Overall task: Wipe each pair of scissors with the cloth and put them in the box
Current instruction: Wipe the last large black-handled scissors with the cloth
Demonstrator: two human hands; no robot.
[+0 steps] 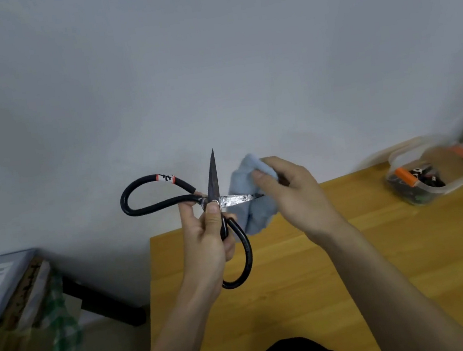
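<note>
A large pair of black-handled scissors is held up above the wooden table, blades spread wide. One blade points up, the other points right. My left hand grips the scissors at the pivot and lower handle loop, thumb on the rivet. My right hand pinches a light blue cloth around the tip of the rightward blade. A clear plastic box with orange latches stands at the table's far right, with dark scissors inside.
A grey wall fills the background. To the left, off the table, sits a grey box on a stack with a green checked cloth and a black bar below. The table's left edge runs just under my left forearm.
</note>
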